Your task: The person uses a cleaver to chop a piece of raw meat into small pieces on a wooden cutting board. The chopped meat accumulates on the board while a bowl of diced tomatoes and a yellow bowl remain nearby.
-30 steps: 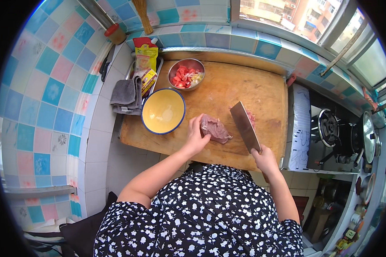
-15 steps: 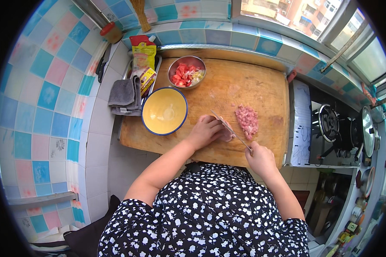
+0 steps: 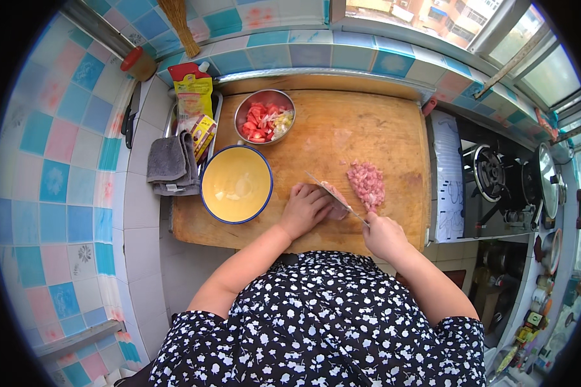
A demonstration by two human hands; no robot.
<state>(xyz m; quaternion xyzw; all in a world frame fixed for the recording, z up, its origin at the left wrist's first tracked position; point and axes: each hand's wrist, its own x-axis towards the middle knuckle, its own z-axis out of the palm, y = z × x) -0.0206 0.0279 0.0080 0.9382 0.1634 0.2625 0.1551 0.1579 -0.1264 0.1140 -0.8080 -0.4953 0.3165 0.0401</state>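
My right hand (image 3: 385, 236) is closed around the handle of a kitchen knife (image 3: 350, 208), whose blade slants up and to the left across the wooden cutting board (image 3: 384, 132). The blade lies against a piece of raw pink meat (image 3: 338, 211). My left hand (image 3: 305, 209) presses that piece down with bent fingers, close beside the blade. A small heap of diced raw meat (image 3: 366, 185) sits on the board just right of the knife. My left fingertips are partly hidden by the blade.
On the board's left side stand a yellow bowl with a blue rim (image 3: 237, 184) and a steel bowl (image 3: 265, 143) of chopped tomato and pale pieces. A grey cloth (image 3: 172, 158), a yellow pouch (image 3: 193, 97) and a small box (image 3: 203, 131) lie left. A gas stove (image 3: 489, 173) is at right.
The whole view has shifted, so the board and bowls appear farther left and lower. The blade is slightly more tilted, showing more of its face. Both hands keep their holds.
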